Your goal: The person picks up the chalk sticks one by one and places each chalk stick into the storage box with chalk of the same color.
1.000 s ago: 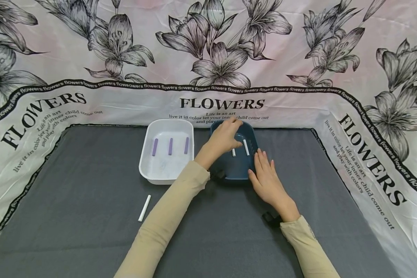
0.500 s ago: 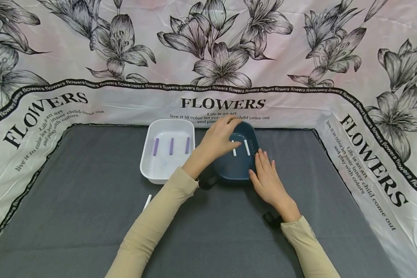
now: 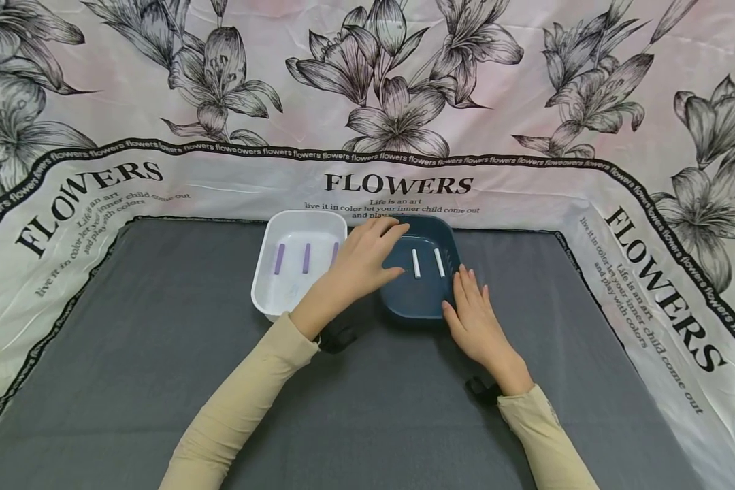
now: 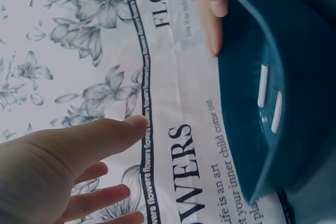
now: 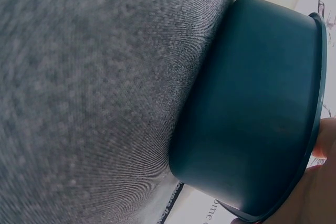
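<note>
The fingers (image 3: 384, 231) of the left hand (image 3: 358, 262) are straight and spread a little, and they hold nothing. This hand hangs over the spot where the white tray (image 3: 269, 286) and the blue tray (image 3: 413, 306) sit side by side. The right hand (image 3: 474, 320) lies flat on the gray cloth (image 3: 128, 327), fingers straight, pressed against the right side of the blue tray. It holds nothing too.

Two white sticks (image 3: 427, 263) lie side by side in the blue tray. They show in the left wrist view as well (image 4: 269, 98). Three purple sticks (image 3: 306, 258) lie in a row in the white tray, though the left hand partly hides the one on the right.

What could go wrong? The blue tray looks light, I think. If the right hand pushes harder, the tray could slide into the white one, and the sticks might roll out of their neat lines. If the left hand drops down, it could bump a tray rim and tip it. The sticks look thin and may be chalk. If so, one could snap when pinched too hard or dropped. The flower cloth (image 3: 404, 102) stands close behind the trays, so a hand that reaches too far could catch it and pull it.
</note>
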A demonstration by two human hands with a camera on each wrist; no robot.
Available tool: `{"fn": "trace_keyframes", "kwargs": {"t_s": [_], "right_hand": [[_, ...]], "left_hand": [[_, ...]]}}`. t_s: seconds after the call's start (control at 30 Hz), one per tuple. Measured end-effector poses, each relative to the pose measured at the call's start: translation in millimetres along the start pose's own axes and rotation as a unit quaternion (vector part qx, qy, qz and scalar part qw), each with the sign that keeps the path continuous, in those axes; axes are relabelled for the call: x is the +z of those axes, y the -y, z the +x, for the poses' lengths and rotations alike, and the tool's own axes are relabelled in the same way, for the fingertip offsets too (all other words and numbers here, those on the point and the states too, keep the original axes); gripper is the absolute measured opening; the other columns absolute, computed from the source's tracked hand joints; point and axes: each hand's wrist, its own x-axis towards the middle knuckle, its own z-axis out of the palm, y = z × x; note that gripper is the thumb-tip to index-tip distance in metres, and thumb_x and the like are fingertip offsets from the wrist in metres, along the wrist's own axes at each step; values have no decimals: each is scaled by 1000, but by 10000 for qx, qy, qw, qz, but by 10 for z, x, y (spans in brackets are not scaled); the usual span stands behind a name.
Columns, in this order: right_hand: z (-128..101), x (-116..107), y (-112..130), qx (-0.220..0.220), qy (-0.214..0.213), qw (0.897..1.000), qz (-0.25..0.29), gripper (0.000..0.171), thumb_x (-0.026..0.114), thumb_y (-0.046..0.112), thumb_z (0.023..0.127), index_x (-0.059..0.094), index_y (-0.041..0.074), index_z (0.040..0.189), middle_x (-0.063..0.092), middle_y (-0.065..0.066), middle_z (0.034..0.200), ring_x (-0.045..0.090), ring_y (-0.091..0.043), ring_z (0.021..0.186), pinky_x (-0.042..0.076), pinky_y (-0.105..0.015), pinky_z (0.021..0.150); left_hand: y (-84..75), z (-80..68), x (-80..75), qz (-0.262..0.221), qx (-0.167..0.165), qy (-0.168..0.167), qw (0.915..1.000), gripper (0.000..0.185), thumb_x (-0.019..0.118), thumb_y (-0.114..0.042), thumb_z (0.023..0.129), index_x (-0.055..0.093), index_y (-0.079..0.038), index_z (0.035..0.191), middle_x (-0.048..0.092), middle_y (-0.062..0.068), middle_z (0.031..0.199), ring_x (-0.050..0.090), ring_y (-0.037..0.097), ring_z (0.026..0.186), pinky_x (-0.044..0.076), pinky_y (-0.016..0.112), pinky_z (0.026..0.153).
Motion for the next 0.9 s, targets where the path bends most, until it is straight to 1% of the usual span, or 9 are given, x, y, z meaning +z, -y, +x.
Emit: {"fn": "trace_keyframes", "kwargs": {"t_s": [0.17, 0.33, 0.43, 0.53, 0.67, 0.73, 0.9], "right_hand": [[3, 0, -1, -17, -30, 10000, -32, 65, 37, 30, 108, 14, -9, 154, 4, -22, 164, -3, -33, 151, 4, -62, 117], [4, 0, 2, 4, 43, 10000, -6, 66, 36, 30, 108, 13, -10, 154, 2, -22, 164, -2, -36, 151, 2, -61, 118], [8, 0, 2, 6, 54, 10000, 2, 66, 36, 31, 108, 13, -10, 154, 2, -22, 164, -3, -35, 151, 2, -61, 118], [9, 6, 0, 7, 57, 10000, 6, 66, 36, 31, 108, 13, -10, 154, 1, -22, 164, -5, -33, 151, 2, -61, 118], [4, 10, 5, 30, 55, 10000, -10, 67, 36, 31, 107, 13, -10, 154, 2, -22, 164, -4, -33, 151, 3, -62, 117], [2, 5, 13, 45, 48, 10000, -19, 66, 36, 31, 108, 12, -10, 154, 2, -22, 164, -3, -35, 151, 4, -63, 117], [5, 0, 25, 65, 87, 9999, -16, 66, 36, 30, 108, 12, -10, 154, 1, -21, 164, -2, -37, 151, 3, -63, 117]], "left_hand": [[94, -210, -42, -63, 104, -174, 9998, 74, 83, -25, 82, 49, -6, 145, 53, 14, 139, 48, 31, 129, 40, 43, 108], [219, -402, -83, -128, 332, -440, 9984, 80, 85, -20, 80, 45, -4, 147, 54, 16, 136, 50, 32, 126, 42, 43, 105], [271, -514, -133, -163, 320, -534, 9979, 83, 85, -18, 80, 42, -5, 149, 54, 15, 136, 50, 32, 125, 44, 45, 102], [304, -635, -203, -312, 260, -540, 9977, 84, 85, -17, 79, 41, -6, 150, 53, 15, 138, 49, 32, 127, 43, 46, 104], [358, -811, -271, -667, 310, -561, 9957, 83, 86, -17, 78, 43, -6, 149, 53, 13, 139, 50, 30, 126, 43, 43, 105], [395, -901, -288, -890, 357, -574, 9937, 83, 86, -18, 78, 44, -7, 149, 52, 12, 139, 51, 28, 125, 41, 43, 108], [483, -1148, -328, -1540, 401, -558, 9857, 79, 85, -17, 79, 47, -9, 147, 51, 9, 141, 48, 26, 130, 36, 43, 112]]}}
